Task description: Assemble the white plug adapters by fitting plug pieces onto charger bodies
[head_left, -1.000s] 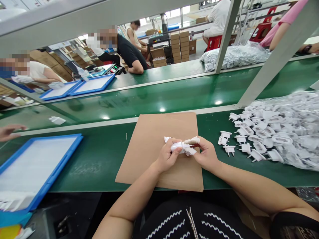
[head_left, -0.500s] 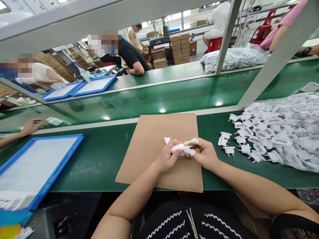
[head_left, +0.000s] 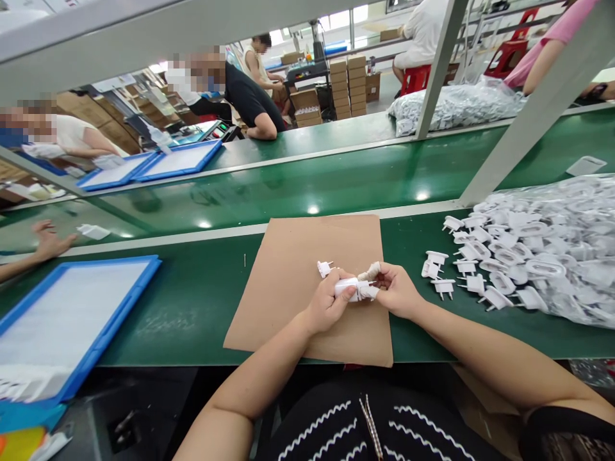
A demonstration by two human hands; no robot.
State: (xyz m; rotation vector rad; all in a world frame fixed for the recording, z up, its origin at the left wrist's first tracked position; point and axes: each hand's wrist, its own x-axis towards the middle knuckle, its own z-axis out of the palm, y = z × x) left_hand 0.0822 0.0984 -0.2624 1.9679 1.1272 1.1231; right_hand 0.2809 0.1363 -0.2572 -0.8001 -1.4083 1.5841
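Note:
Over a brown cardboard sheet [head_left: 307, 256], my left hand [head_left: 327, 304] is closed round a white charger body [head_left: 344, 288]. My right hand [head_left: 396, 291], with white wraps on its thumb and forefinger, pinches a white two-pin plug piece [head_left: 364, 288] at the body's right end. The pins point right, between those two fingers. Just beyond my left hand, a loose white plug piece [head_left: 324, 267] lies on the cardboard. To the right, a heap of similar plug pieces [head_left: 500, 266] spills from a clear plastic bag.
A blue-rimmed tray [head_left: 113, 259] with white parts is at the left. Another person's hand [head_left: 50, 240] is near a white part [head_left: 93, 231] on the green conveyor [head_left: 269, 192]. A slanted metal post [head_left: 509, 137] stands at the right. Several people sit beyond.
My hands stay together on the white parts, with the right fingers slightly shifted. The other person's hand at the left has moved left and spread. The view has shifted slightly.

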